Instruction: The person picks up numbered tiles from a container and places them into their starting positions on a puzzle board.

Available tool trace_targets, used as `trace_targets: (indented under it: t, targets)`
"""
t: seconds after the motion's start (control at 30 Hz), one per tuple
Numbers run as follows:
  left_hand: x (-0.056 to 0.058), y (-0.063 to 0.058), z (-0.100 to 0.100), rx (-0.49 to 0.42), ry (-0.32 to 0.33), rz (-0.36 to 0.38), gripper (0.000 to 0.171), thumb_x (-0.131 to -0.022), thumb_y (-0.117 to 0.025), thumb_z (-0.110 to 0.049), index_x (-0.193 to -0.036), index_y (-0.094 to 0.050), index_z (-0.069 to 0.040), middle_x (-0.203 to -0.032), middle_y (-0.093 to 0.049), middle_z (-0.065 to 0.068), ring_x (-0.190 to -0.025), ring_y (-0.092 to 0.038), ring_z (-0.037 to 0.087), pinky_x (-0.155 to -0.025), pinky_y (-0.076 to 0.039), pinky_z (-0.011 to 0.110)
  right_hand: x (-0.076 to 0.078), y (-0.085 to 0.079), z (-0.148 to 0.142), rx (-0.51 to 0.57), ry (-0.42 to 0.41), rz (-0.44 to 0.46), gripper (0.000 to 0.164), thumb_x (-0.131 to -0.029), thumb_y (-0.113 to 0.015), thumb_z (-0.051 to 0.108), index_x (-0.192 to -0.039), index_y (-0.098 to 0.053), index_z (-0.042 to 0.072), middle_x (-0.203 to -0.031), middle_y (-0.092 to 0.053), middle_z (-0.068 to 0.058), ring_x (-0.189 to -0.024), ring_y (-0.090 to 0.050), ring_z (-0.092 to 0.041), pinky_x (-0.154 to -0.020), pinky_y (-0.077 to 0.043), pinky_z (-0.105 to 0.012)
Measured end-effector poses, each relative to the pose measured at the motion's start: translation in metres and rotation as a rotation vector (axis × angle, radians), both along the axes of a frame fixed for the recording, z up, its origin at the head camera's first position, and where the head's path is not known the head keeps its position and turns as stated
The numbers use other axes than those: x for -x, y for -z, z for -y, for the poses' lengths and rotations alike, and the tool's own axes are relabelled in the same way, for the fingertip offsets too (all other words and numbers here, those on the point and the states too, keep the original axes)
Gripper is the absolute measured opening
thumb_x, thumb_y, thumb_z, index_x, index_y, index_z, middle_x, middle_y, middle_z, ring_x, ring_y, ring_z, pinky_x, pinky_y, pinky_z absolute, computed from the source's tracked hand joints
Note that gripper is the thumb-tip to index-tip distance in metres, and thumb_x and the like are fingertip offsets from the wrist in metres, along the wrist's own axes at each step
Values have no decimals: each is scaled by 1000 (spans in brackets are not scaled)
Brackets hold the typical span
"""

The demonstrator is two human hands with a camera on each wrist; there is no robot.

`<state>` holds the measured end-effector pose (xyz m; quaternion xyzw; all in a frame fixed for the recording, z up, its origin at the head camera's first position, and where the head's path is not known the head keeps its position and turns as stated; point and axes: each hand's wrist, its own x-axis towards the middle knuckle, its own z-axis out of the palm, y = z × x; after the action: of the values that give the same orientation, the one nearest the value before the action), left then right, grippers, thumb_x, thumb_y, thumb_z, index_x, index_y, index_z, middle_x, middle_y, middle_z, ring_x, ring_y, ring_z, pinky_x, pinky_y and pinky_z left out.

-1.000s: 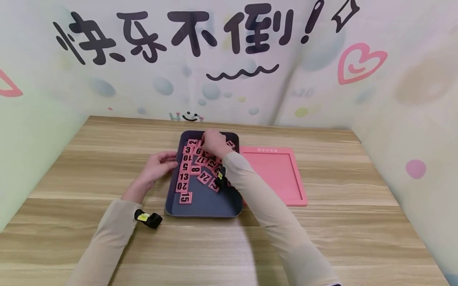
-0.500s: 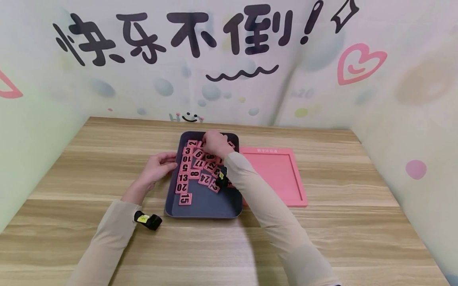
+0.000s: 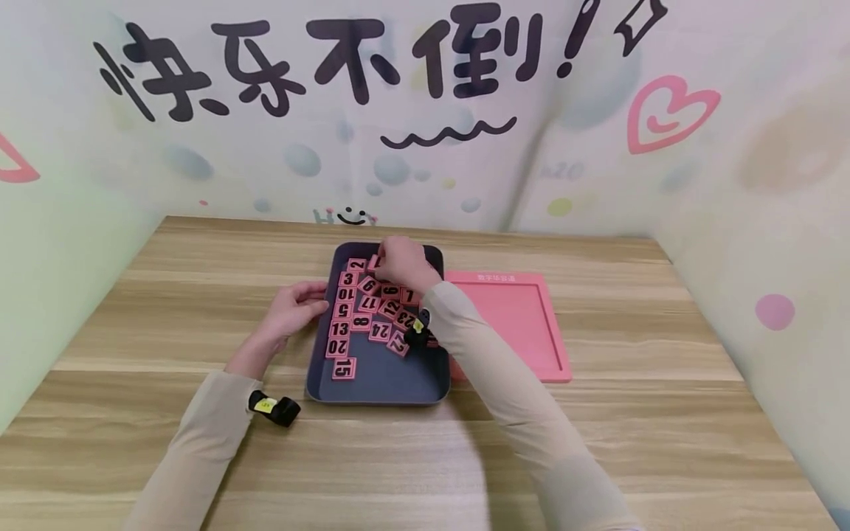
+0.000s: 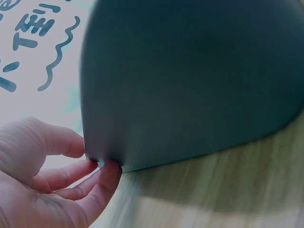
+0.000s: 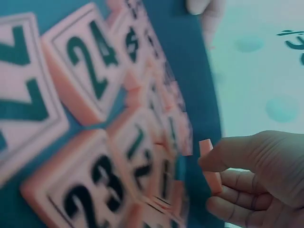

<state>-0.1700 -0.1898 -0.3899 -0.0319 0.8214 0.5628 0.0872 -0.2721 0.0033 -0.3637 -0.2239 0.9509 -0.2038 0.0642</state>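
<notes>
A dark grey tray [image 3: 381, 383] holds several pink number tiles. My left hand [image 3: 292, 310] is at its left edge; in the left wrist view, the thumb and fingertips of that hand [image 4: 61, 175] hold the tray's rim [image 4: 102, 152]. At the tray's far end, my right hand [image 3: 406, 264] pinches a pink tile [image 5: 210, 167] between thumb and fingers, its number not readable there. A column of tiles, among them tile 13 [image 3: 340, 329] and tile 15 [image 3: 344, 368], runs along the left side. Tile 24 [image 3: 380, 331] and tile 23 [image 3: 403, 319] lie loosely in the middle.
A pink square frame board [image 3: 508, 324] lies on the table just right of the tray, partly under the right sleeve [image 3: 491, 376]. The wooden table [image 3: 637, 435] meets a printed wall [image 3: 465, 177] behind. A black wrist camera [image 3: 279, 409] sits on the left cuff.
Around the right hand, tiles have shifted and turned, the 9 among them. That hand has moved slightly back and right, uncovering the 7 and 23. The left hand keeps its place.
</notes>
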Motion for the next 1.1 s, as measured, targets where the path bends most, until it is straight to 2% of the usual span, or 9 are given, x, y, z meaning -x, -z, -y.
trace_targets:
  t: [0.07,0.2,0.3,0.47,0.63,0.8,0.9,1.1]
  targets:
    - [0,-1,0,0,2,-2,44,-92,-50,0,-134,-41,11,-128,-49,30,-114,-51,36,-92,-47,32,-4,-7,-7,56,-9,17,27,-82,-65,11,-65,-45,10,-53,-32,3,-48,-28,-11,-48,-25,-23]
    - [-1,-2,0,6,4,1,44,-92,-49,0,-134,-40,11,-129,-48,30,-115,-50,37,-94,-45,34,-13,-19,-28,157,-6,44,18,-80,-72,13,-77,-57,4,-62,-49,-2,-55,-43,-14,-52,-37,-24]
    - [0,-1,0,11,3,3,44,-92,-49,0,-134,-40,11,-129,-48,30,-116,-50,37,-97,-44,37,-18,-25,-47,172,-5,33,17,-78,-73,11,-88,-62,1,-72,-57,-5,-64,-51,-16,-59,-44,-26]
    - [0,-2,-1,13,1,11,45,-93,-50,0,-135,-40,10,-130,-47,30,-117,-50,37,-98,-43,38,-28,-27,-83,144,34,19,21,-77,-70,7,-95,-62,0,-80,-61,-7,-70,-55,-19,-63,-48,-28]
    - [0,-3,-1,11,4,12,45,-93,-50,0,-136,-39,10,-131,-47,30,-117,-49,37,-98,-42,39,-38,-21,-112,96,94,23,24,-76,-72,10,-95,-63,-1,-81,-62,-8,-72,-55,-20,-66,-48,-32]
    - [-1,-4,-1,12,7,9,45,-93,-50,-1,-136,-39,10,-131,-46,30,-118,-49,37,-99,-42,39,-45,-9,-129,62,114,30,25,-76,-75,16,-90,-63,-2,-77,-62,-8,-72,-56,-20,-69,-49,-33]
    - [-1,-5,-1,14,10,9,45,-93,-50,-1,-135,-39,10,-131,-47,30,-118,-49,38,-99,-42,39,-47,-1,-135,63,121,63,27,-76,-76,18,-89,-62,-1,-77,-62,-7,-71,-57,-19,-67,-49,-31]
    - [-2,-4,-2,18,16,5,45,-93,-50,0,-135,-39,11,-130,-47,31,-117,-49,38,-98,-43,38,-49,12,-143,57,70,106,37,-75,-75,9,-108,-60,1,-79,-62,-6,-69,-56,-17,-64,-47,-28]
